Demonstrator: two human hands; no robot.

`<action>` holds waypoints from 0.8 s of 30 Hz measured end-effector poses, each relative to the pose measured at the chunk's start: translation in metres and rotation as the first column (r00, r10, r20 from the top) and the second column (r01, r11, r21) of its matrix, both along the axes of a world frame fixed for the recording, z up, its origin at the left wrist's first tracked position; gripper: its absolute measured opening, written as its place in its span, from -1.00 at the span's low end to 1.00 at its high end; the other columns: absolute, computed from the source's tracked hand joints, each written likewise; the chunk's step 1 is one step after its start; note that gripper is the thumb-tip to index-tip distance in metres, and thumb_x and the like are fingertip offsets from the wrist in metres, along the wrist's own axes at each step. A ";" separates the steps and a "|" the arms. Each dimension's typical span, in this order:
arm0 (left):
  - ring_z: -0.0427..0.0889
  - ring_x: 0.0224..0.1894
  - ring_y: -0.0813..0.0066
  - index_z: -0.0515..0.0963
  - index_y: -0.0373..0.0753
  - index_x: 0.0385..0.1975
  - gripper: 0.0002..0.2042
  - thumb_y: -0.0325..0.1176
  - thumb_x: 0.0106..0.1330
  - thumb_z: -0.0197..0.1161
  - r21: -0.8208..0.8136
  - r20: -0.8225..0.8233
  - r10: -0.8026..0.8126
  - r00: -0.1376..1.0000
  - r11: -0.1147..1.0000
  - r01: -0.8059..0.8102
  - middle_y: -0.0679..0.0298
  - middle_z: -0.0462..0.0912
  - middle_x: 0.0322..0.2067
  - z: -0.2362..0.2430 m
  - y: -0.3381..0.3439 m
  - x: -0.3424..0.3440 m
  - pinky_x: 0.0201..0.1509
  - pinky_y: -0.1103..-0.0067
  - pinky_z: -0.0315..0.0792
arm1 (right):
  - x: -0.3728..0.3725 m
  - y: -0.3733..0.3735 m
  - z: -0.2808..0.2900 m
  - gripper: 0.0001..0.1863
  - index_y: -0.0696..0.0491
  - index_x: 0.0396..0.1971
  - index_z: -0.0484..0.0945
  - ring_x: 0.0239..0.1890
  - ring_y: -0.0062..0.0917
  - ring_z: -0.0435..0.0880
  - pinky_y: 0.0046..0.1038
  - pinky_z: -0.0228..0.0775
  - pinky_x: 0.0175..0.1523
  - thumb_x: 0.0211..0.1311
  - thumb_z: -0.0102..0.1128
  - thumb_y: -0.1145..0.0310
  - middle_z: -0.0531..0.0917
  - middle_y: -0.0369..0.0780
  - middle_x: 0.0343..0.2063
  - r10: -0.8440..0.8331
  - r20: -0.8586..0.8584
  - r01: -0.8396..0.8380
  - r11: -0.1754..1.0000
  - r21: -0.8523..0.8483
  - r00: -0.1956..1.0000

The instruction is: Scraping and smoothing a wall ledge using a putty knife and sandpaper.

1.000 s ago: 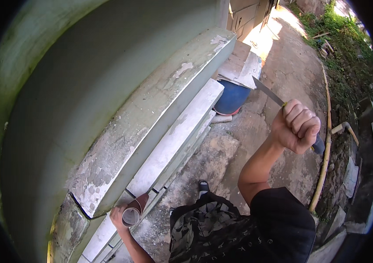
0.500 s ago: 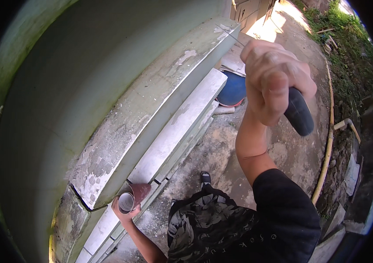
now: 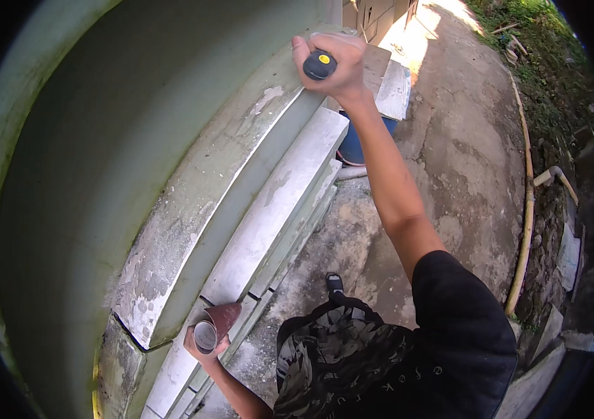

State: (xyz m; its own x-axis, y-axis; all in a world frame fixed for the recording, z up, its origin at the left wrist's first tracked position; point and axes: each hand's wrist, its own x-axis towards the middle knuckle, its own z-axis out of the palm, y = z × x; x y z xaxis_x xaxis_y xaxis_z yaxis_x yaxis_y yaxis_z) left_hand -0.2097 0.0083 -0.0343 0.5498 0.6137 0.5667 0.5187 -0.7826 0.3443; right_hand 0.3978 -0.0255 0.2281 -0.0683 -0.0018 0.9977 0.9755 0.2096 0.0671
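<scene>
My right hand (image 3: 344, 61) is closed around the black handle (image 3: 318, 66) of a scraper, a yellow spot on its butt end facing me. The scraper's blade is hidden behind my fist. That hand is at the far end of a weathered pale green ledge (image 3: 196, 188), which has flaked, patchy paint along its top. Lower down, my left hand (image 3: 199, 349) grips a loosely rolled sheet of sandpaper (image 3: 223, 318), reddish brown outside and pale inside. It rests beside the near part of a lower white ledge (image 3: 276, 199).
A curved green wall (image 3: 94, 140) rises on the left. Beyond the ledges stands a blue container (image 3: 353, 143) with pale sheets (image 3: 393, 91) on top. A concrete path (image 3: 443, 153) runs along the right, edged by a yellowish pipe (image 3: 526, 230) and plants (image 3: 548, 56).
My right hand has swung left and away from me, bringing the scraper from above the path to the ledge's far end. My left hand keeps the sandpaper, nearly still.
</scene>
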 end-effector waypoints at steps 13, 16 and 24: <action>0.50 -0.59 0.16 0.51 -0.26 -0.49 -0.37 0.21 -0.28 0.54 -0.113 0.142 0.051 0.989 0.993 -0.035 0.16 0.44 -0.56 -0.006 -0.002 0.007 -0.49 0.34 0.40 | -0.022 -0.027 0.009 -0.62 0.09 -0.81 0.33 -0.81 -0.42 0.31 -0.49 0.14 -0.63 0.03 0.36 0.51 0.36 -0.25 -0.83 0.081 -0.148 -0.068 0.994 0.088 0.986; 0.48 -0.60 0.17 0.50 -0.26 -0.50 -0.37 0.22 -0.28 0.54 -0.068 0.093 0.050 0.994 0.997 -0.043 0.17 0.43 -0.58 -0.001 -0.001 0.011 -0.49 0.35 0.38 | -0.029 -0.029 0.012 -0.61 0.09 -0.81 0.33 -0.81 -0.43 0.30 -0.50 0.14 -0.63 0.04 0.36 0.50 0.33 -0.26 -0.84 0.202 -0.072 -0.202 0.979 0.005 0.977; 0.48 -0.59 0.14 0.47 -0.24 -0.51 -0.36 0.23 -0.28 0.55 -0.117 0.112 0.047 0.993 0.993 -0.034 0.17 0.41 -0.58 -0.001 -0.005 0.011 -0.50 0.34 0.36 | 0.009 -0.027 -0.009 -0.63 0.10 -0.78 0.38 -0.76 -0.43 0.33 -0.44 0.13 -0.59 0.07 0.39 0.48 0.35 -0.24 -0.82 0.032 -0.191 -0.041 0.998 -0.045 0.981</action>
State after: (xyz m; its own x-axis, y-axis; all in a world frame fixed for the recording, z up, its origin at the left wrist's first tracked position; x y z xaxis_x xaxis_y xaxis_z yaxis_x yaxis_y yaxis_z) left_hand -0.1988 0.0029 -0.0350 0.4589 0.6986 0.5490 0.5016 -0.7137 0.4889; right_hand 0.4066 -0.0528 0.2187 0.1219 0.0480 0.9914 0.9611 0.2437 -0.1300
